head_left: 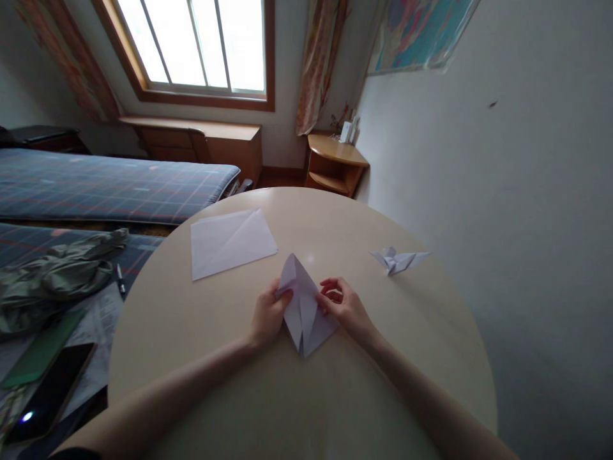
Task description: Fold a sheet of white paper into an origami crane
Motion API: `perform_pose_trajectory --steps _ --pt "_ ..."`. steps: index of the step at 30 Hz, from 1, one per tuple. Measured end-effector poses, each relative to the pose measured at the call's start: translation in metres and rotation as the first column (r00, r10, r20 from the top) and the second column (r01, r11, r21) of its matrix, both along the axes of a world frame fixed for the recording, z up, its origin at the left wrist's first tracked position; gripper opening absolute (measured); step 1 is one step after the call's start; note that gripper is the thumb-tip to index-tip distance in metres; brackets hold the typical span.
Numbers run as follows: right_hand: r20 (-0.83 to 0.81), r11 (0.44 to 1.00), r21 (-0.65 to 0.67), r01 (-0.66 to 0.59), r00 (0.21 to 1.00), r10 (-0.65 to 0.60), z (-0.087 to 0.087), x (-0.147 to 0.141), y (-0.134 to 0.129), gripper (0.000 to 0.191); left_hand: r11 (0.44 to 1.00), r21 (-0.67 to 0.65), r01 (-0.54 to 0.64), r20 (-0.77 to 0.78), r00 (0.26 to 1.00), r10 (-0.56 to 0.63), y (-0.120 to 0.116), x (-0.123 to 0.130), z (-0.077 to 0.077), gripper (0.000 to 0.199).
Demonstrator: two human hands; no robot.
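A partly folded sheet of white paper (301, 306) is held above the middle of the round table, its pointed end away from me. My left hand (271, 313) grips its left edge, thumb on top and fingers behind. On the other side, my right hand (345, 310) pinches the paper's right edge between thumb and index finger, with the other fingers curled. A slit runs down the folded layers towards me. To the right stands a finished folded paper crane (398, 260). Beyond my left hand lies a stack of white paper sheets (232, 243), the top one creased diagonally.
The cream round table (191, 358) nearly touches the wall on the right. At left are beds with plaid mattresses (110, 185), a crumpled green garment (57, 275), a pen (120, 279) and a phone (52, 390). A corner shelf (335, 150) stands behind the table.
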State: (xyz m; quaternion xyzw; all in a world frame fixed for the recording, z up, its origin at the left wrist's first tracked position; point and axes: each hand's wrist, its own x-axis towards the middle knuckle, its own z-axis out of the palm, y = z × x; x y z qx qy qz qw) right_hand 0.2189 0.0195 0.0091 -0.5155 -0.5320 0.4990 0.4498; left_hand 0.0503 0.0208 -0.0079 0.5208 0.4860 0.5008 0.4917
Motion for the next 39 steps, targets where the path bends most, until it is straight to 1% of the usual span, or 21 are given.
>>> perform_pose_trajectory --steps 5,7,10,15,21,24,26,29,31,33,34,36,39 --pt "0.158 0.985 -0.084 -0.151 0.974 0.163 0.002 0.002 -0.002 0.032 1.000 -0.007 0.018 0.004 1.000 -0.018 -0.002 0.001 0.000 0.021" --pt "0.174 0.978 -0.086 -0.189 0.964 0.202 0.002 0.002 -0.003 0.032 0.999 -0.010 0.032 0.004 0.999 -0.032 -0.003 0.001 0.002 0.021" --pt "0.121 0.969 -0.115 -0.217 0.965 0.231 0.003 0.002 -0.004 0.031 0.998 -0.021 0.065 0.022 0.998 -0.064 -0.004 0.001 0.005 0.022" --pt "-0.007 0.948 -0.218 -0.233 0.972 0.237 0.005 0.002 -0.003 0.032 0.993 -0.057 0.099 0.061 0.994 -0.095 -0.005 0.001 0.010 0.019" --pt "-0.098 0.921 -0.292 -0.258 0.966 0.240 0.007 0.003 -0.001 0.033 0.993 -0.076 0.095 0.079 0.993 -0.089 -0.005 0.001 0.008 0.020" --pt "-0.105 0.908 -0.312 -0.279 0.960 0.259 0.006 0.004 0.000 0.034 0.991 -0.085 0.106 0.095 0.991 -0.098 -0.005 0.002 0.007 0.022" --pt "-0.069 0.914 -0.300 -0.275 0.961 0.266 0.005 0.005 0.000 0.035 0.991 -0.073 0.111 0.080 0.991 -0.105 -0.005 0.002 0.007 0.022" --pt "-0.004 0.950 -0.216 -0.225 0.973 0.230 0.003 0.006 0.000 0.033 0.994 -0.030 0.107 0.019 0.994 -0.107 -0.005 0.001 0.005 0.021" --pt "0.010 0.961 -0.173 -0.215 0.976 0.219 0.003 0.005 -0.001 0.040 0.993 0.000 0.116 -0.021 0.993 -0.116 -0.005 0.001 0.005 0.024" --pt "0.024 0.953 -0.171 -0.252 0.965 0.260 0.004 0.005 -0.002 0.050 0.989 0.032 0.143 -0.048 0.989 -0.141 -0.006 0.001 0.006 0.030" --pt "0.037 0.947 -0.171 -0.273 0.958 0.283 0.004 0.005 -0.002 0.051 0.986 0.047 0.158 -0.060 0.986 -0.155 -0.006 0.001 0.006 0.032" --pt "0.052 0.944 -0.156 -0.292 0.952 0.303 0.004 0.004 -0.002 0.049 0.983 0.065 0.174 -0.084 0.982 -0.168 -0.007 0.001 0.007 0.034" --pt "0.031 0.953 -0.133 -0.274 0.960 0.280 0.002 0.004 -0.002 0.047 0.985 0.072 0.160 -0.107 0.983 -0.152 -0.007 0.000 0.008 0.036"
